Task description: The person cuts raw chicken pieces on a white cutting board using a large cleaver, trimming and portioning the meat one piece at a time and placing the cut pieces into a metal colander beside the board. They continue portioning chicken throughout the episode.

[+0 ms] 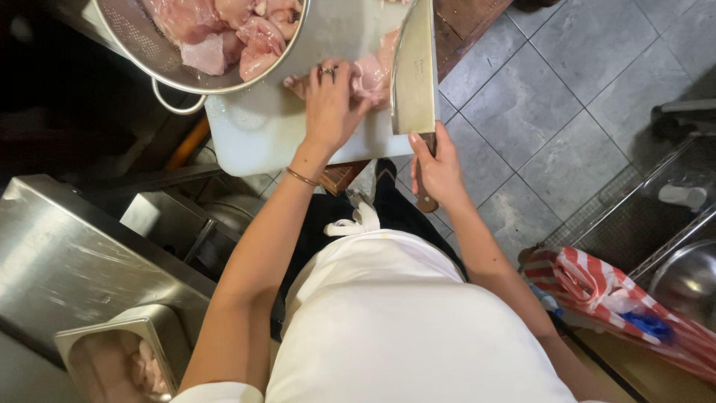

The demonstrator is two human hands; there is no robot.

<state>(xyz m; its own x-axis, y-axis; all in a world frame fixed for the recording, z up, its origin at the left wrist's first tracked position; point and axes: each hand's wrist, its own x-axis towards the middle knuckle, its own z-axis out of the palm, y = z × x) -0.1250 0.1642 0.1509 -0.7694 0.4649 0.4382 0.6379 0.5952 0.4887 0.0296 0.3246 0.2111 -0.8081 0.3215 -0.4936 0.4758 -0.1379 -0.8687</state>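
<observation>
My left hand (330, 104), with a ring and a thin bracelet, presses down on a piece of raw chicken (373, 71) lying on a white cutting board (261, 130). My right hand (436, 168) grips the wooden handle of a large cleaver (415, 63), whose broad steel blade stands just to the right of my left hand over the meat. A metal colander (142, 45) full of raw chicken pieces (224, 30) rests on the board's far left corner.
A steel counter (67, 261) lies to the left, with a steel pan (123, 354) holding more chicken at the lower left. A red-and-white striped plastic bag (619, 298), a wire rack (634, 209) and a steel bowl (690, 280) stand at right. Grey tiled floor (537, 97) lies beyond.
</observation>
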